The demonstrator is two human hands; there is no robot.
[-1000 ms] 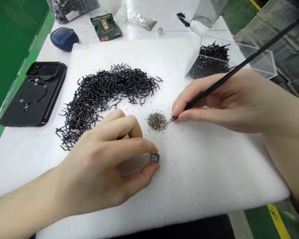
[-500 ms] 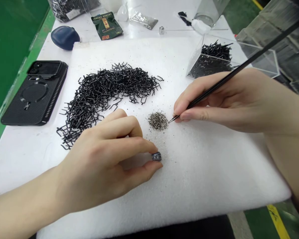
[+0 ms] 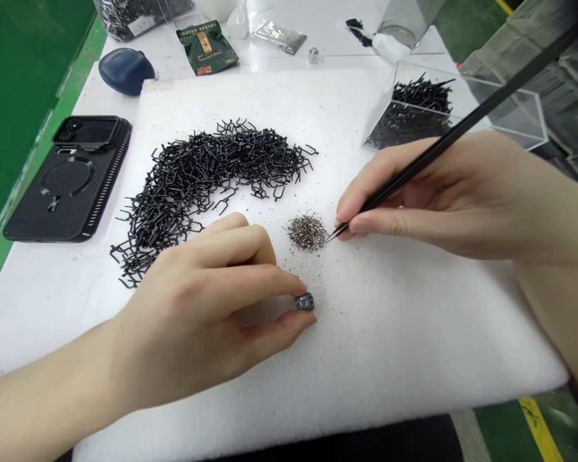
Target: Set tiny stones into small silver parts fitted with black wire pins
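Between the thumb and index finger of my left hand [image 3: 212, 308] is a small dark metallic block [image 3: 305, 301], pinched just above the white foam sheet [image 3: 390, 346]. My right hand [image 3: 428, 199] grips a pair of black tweezers [image 3: 414, 163] like a pen. The slim tips, slightly apart, touch the right edge of a little pile of shiny metal bits [image 3: 307, 232]; whether a bit sits between them I cannot tell. Behind my left hand, a curved heap of black forked wire pieces [image 3: 212, 160] lies on the foam.
A clear box [image 3: 414, 122] of black pieces stands behind my right hand. At the left lies a black phone [image 3: 70, 179], with a dark blue bulb-shaped object [image 3: 126, 72] behind it. A green packet [image 3: 207, 48], a small clear bag [image 3: 282, 36] and a glass jar [image 3: 407, 25] are at the back.
The tweezer tips have opened slightly and shifted a little at the pile's right edge. My left hand keeps its pinch on the block. The whole view has shifted slightly.
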